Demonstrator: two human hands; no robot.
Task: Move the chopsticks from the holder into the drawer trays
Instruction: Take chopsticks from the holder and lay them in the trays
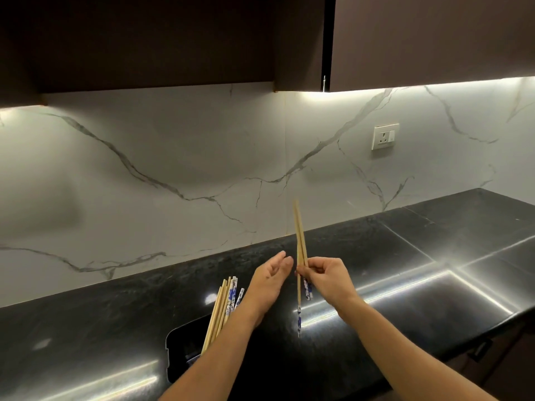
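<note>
Pinching a chopstick pair (298,227) in the right hand (324,280), near upright, patterned ends below the grip, likely to even them. Holding the left hand (270,277) slack-fingered just beside. Leaving other chopsticks (217,314) in the black holder (173,345), down-left of the grip.

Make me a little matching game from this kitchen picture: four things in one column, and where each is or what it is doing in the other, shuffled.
Things:
1. left hand
2. right hand
3. black holder
4. wall socket

Places and states:
A. on the marble wall, towards the right
B. pinches a pair of chopsticks, held nearly upright
C. open, holds nothing
D. on the dark counter, with the remaining chopsticks standing in it

Pairs: 1-C, 2-B, 3-D, 4-A
</note>
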